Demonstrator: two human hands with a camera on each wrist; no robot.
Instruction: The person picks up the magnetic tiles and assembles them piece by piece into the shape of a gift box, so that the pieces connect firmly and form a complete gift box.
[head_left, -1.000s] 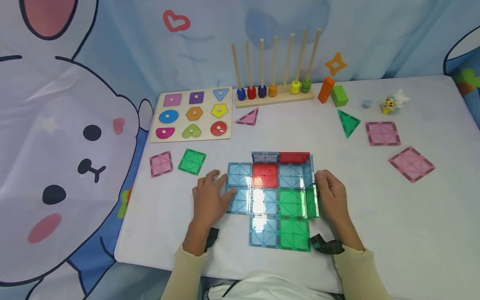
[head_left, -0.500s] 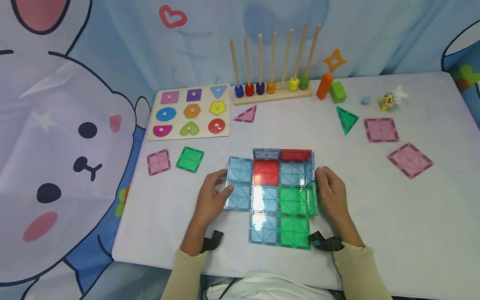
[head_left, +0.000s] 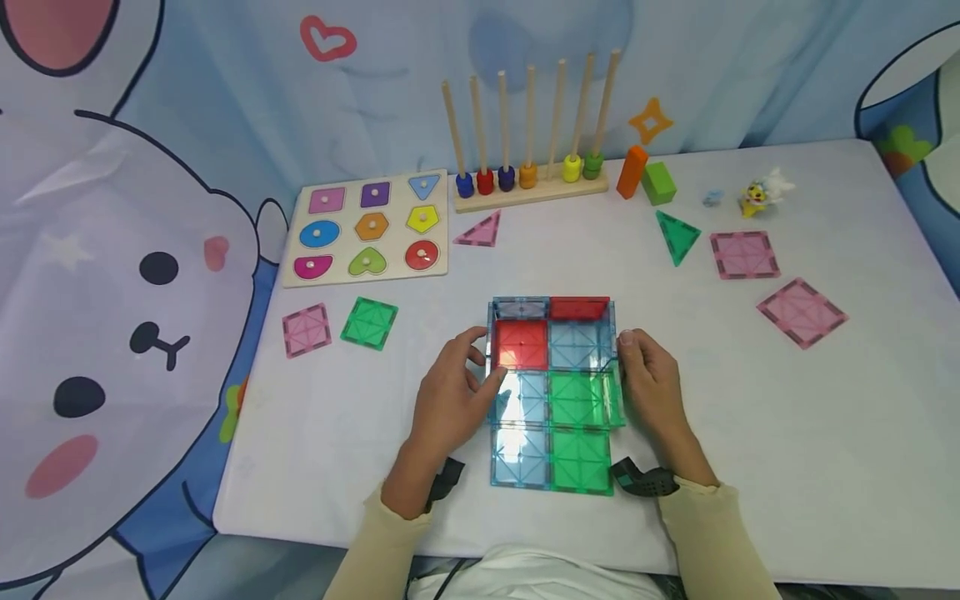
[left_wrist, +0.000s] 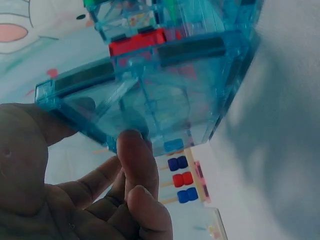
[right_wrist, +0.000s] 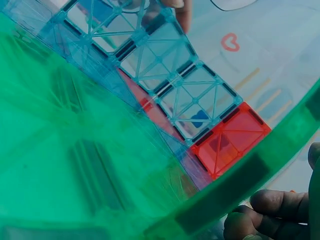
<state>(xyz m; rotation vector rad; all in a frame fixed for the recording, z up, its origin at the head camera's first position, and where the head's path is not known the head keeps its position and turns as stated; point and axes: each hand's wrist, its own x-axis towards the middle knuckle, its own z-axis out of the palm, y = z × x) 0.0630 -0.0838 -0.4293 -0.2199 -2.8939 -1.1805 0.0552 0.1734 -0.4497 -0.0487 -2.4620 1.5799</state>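
A structure of see-through magnetic tiles stands on the table in front of me. Its floor has a red tile (head_left: 521,344), blue tiles and green tiles (head_left: 580,461). A low wall with a red upright tile (head_left: 579,308) runs along the back, and more tiles stand on the right. On the left, my left hand (head_left: 448,400) pinches the upright blue wall panel (left_wrist: 170,105) between thumb and fingers; the left wrist view shows a finger on its face. My right hand (head_left: 651,379) rests loosely against the outside of the right wall, near an upright green tile (head_left: 617,400).
A shape puzzle board (head_left: 367,225) and a wooden bead-peg rack (head_left: 536,190) stand at the back. Loose tiles lie around, including a green square (head_left: 369,323) and a pink square (head_left: 802,313). Orange (head_left: 632,172) and green blocks (head_left: 659,183) and a small yellow figure (head_left: 754,198) sit back right.
My left hand has moved right and tipped the two left blue tiles up from lying flat into an upright wall. My right hand has stayed at the right wall.
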